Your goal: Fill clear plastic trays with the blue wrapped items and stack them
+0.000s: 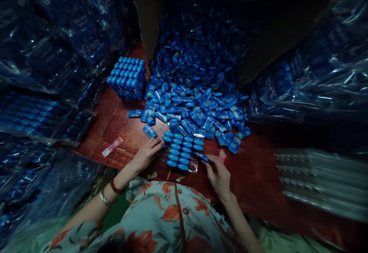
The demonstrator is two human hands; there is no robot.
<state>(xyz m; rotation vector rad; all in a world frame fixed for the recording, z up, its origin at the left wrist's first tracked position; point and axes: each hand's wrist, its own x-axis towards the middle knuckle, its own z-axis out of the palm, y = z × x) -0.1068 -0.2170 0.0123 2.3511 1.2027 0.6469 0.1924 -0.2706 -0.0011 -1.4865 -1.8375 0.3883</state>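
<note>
Small flat blue plastic packs with rounded ends and printed labels stand on edge in a block of rows (179,151) on the table, over a clear plastic tray (193,165). My left hand (148,153) is at the block's left side, its fingers pinched on a blue pack (165,145), mostly hidden by the fingertips and the block. On the right side, my right hand (217,173) pinches another blue pack (201,156) between thumb and fingers, close against the block. Loose blue packs (195,115) lie heaped just beyond.
The heap spills from a cardboard box (266,50) lying open towards me. A finished-looking stacked block (127,78) stands at the back left. Clear plastic trays (322,184) lie at right. Wrapped blue stacks (37,46) crowd both sides. A pink wrapper (112,147) lies on the red table (115,119).
</note>
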